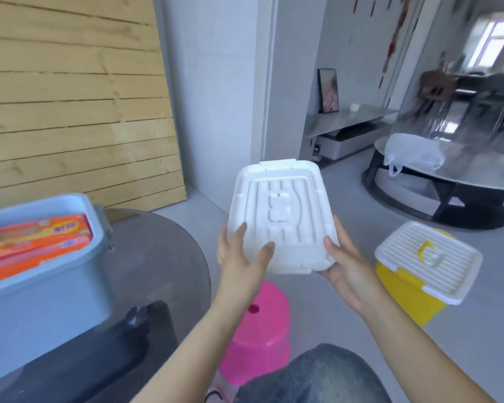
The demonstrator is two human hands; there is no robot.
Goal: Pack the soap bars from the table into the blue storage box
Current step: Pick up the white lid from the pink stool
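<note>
Lid held in both hands, box already packed

Both hands hold the white ribbed plastic lid (282,219) in the air, tilted with its underside facing up: the left hand (240,254) grips its near left corner with thumb and fingers spread over the face, the right hand (342,257) cups its near right edge from below. The pale blue plastic storage box (45,274) stands open on the round dark glass worktop (157,257) to the left, with orange-wrapped soap bars (38,238) stacked up to about its rim. Judging from that, the lid may fail to seat if the top bars stand proud, and, being inverted, it needs flipping first; a loose two-handed hold could let it slip onto the pink plastic stool (259,330) below
</note>
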